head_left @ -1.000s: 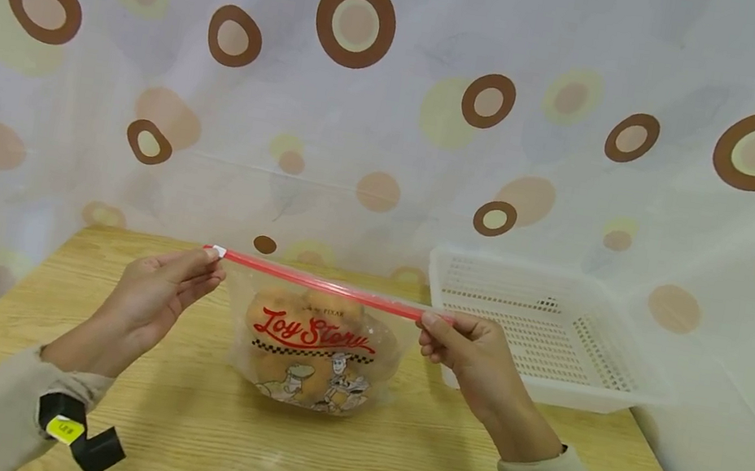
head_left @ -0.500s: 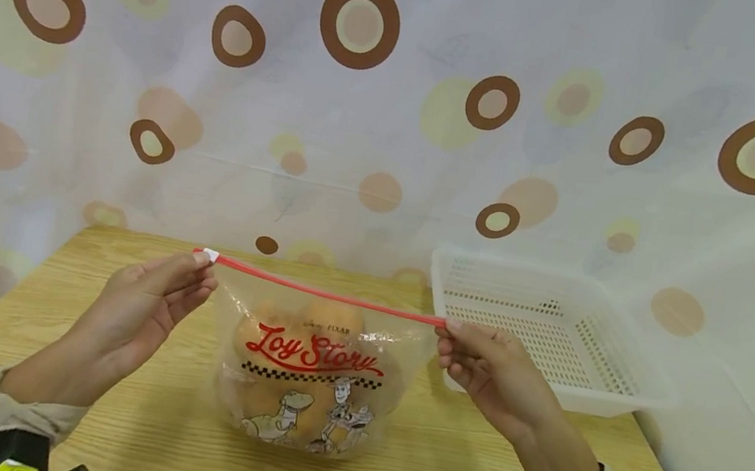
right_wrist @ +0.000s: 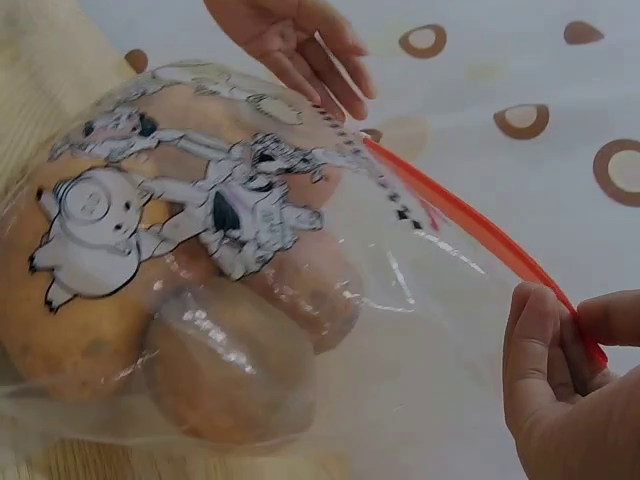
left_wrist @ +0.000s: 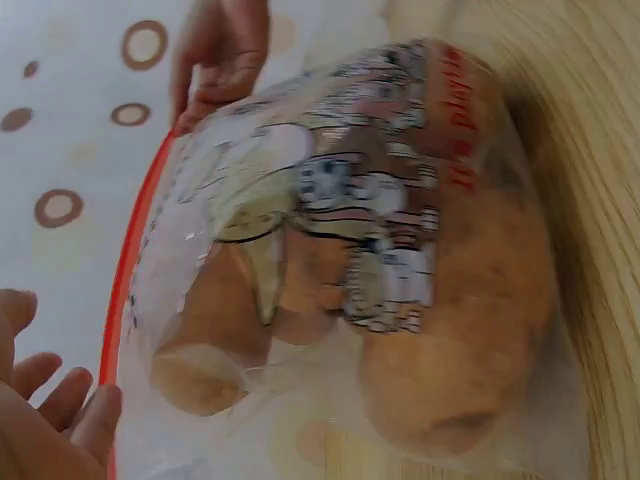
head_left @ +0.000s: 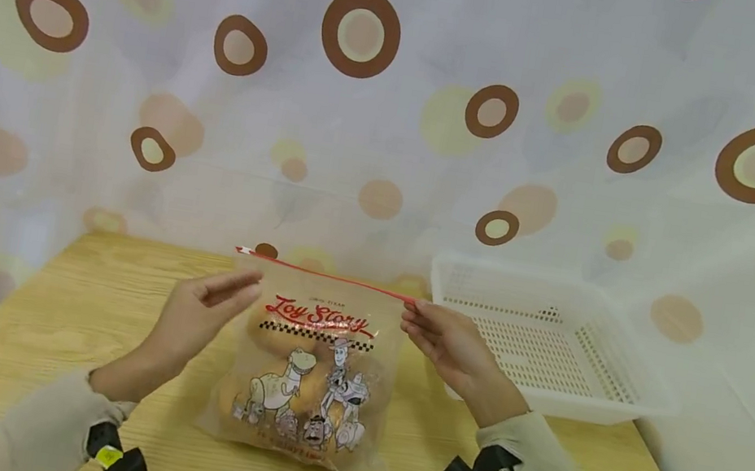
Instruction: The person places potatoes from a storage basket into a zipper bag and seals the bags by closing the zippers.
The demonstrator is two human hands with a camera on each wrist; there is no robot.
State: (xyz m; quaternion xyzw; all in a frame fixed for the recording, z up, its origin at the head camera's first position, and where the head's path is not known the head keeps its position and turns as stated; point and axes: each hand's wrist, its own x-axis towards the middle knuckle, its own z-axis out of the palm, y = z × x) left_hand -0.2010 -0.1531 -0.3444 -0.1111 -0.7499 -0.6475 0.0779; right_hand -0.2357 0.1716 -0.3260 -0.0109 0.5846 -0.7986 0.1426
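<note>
A clear zip bag [head_left: 308, 365] printed with red Toy Story lettering and cartoon figures stands upright on the table, bulging with several brown, potato-like lumps [right_wrist: 235, 365]. Along its top runs a red zip strip [head_left: 334, 277], pressed to a thin line, with a white slider [head_left: 245, 251] at the left end. My right hand [head_left: 451, 350] pinches the right end of the strip between thumb and fingers. Beside the bag's upper left edge, my left hand [head_left: 205, 315] has its fingers extended, holding nothing; the left wrist view shows its fingertips [left_wrist: 97, 415] right by the red strip.
Behind my right hand, a white perforated plastic basket [head_left: 545, 394] sits at the back right of the wooden table [head_left: 77, 303]. A patterned curtain [head_left: 398, 107] hangs close behind the table's far edge and along its sides.
My left hand has let go of the slider end and moved right and down. The bag, lifted earlier, now stands lower and straighter on the table. My right hand still pinches its corner.
</note>
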